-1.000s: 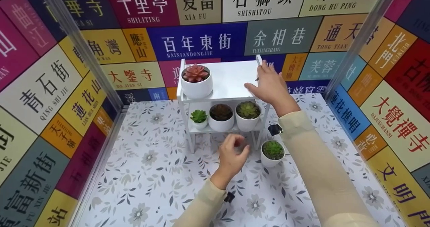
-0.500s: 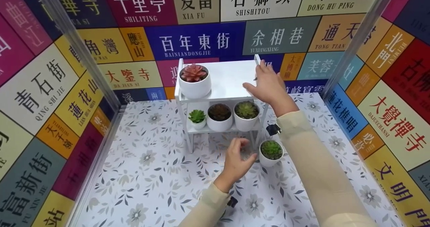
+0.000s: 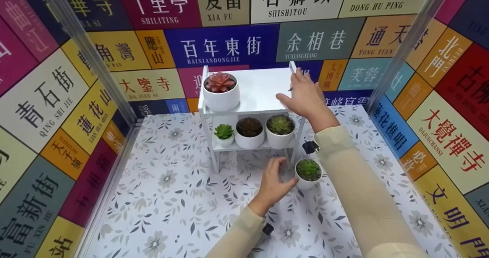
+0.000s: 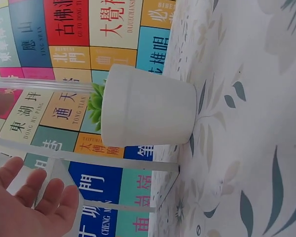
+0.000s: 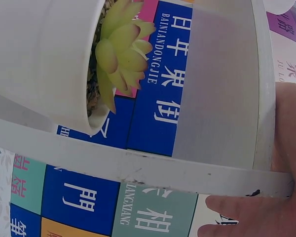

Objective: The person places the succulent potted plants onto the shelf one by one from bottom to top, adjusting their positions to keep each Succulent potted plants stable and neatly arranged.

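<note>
A small green succulent in a white pot [image 3: 308,174] stands on the table at the front right of a white two-tier plant stand [image 3: 263,92]. My left hand [image 3: 273,187] is just left of this pot, thumb and fingers spread, thumb tip right at the pot's side. In the left wrist view the white pot [image 4: 148,106] stands upright beyond the spread fingers [image 4: 54,202]. My right hand [image 3: 307,95] holds the stand's right end at the top, thumb over the upper board. The right wrist view shows its fingers [image 5: 246,215] outside the frame bar.
A red succulent [image 3: 221,92] sits at the upper board's left end. On the lower board are a small green succulent [image 3: 224,134], a brown one [image 3: 250,132] and a pale green one [image 3: 280,130], all in white pots. Sign-printed walls enclose the flower-patterned tabletop [image 3: 168,197].
My left hand has moved right to the green succulent's pot, and its curled fingers have spread. The right hand stays on the stand's end.
</note>
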Available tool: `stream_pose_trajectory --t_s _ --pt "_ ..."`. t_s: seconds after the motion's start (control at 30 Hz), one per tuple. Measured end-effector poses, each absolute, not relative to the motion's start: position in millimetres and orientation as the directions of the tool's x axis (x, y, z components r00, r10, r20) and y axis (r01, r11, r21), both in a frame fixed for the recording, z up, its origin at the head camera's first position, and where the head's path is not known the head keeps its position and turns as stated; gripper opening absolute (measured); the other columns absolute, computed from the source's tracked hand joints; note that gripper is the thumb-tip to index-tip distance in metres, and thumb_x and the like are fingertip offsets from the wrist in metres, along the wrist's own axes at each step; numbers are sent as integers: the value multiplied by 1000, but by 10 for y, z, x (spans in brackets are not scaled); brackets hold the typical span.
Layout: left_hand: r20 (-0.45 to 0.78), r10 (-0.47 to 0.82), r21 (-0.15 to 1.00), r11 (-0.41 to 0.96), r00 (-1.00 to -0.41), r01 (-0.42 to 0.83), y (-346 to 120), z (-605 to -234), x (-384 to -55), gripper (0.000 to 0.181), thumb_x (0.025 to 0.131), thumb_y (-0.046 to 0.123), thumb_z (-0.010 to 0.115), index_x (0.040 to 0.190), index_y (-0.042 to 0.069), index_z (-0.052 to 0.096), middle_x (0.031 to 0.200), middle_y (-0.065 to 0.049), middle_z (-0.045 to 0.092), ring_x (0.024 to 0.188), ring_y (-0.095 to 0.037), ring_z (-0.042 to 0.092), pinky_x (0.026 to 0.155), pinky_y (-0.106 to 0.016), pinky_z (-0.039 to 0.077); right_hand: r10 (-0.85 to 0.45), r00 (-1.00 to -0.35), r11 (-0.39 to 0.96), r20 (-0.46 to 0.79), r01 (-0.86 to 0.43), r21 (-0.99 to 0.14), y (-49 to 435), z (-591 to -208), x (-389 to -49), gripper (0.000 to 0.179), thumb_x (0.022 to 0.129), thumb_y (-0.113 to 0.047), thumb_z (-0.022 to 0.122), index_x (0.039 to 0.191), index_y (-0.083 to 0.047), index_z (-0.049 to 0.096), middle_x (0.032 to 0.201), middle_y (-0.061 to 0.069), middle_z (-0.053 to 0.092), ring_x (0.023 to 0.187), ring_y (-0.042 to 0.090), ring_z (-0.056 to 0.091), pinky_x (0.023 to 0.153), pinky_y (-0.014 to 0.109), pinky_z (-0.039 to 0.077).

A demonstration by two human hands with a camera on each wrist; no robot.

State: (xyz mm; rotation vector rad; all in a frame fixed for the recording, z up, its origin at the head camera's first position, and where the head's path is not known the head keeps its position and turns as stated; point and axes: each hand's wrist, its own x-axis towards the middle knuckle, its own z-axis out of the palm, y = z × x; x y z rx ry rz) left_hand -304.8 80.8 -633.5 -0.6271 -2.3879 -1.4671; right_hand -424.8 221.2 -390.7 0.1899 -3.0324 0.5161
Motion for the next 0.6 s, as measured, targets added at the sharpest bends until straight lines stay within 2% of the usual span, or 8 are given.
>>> stream_pose_trajectory --t_s 0.23,0.47,0.6 --pt "407 244 778 412 -880 474 885 -6382 -3092 69 79 32 85 139 8 60 127 -9 63 116 -30 64 103 -36 52 -117 -989 937 88 -140 -320 2207 -3914 -4253 98 103 -64 50 170 -3 13 179 16 -1 166 42 2 132 66 5" --pt "397 246 769 436 -884 467 917 -6499 -3140 73 78 34 89 140 8 60 125 -7 64 115 -24 62 103 -37 52 -116 -990 934 77 -135 -330 2204 -3913 -4254 98 103 -65 50 170 -4 13 180 14 -2 166 40 0 132 65 4" --pt "333 269 795 435 -904 423 949 -6552 -3153 78 77 37 89 143 8 58 129 -9 64 119 -24 62 106 -37 51 -108 -991 936 84 -129 -326 2223 -3914 -4245 98 103 -64 52 170 -4 14 180 15 -1 166 41 2 132 66 6"
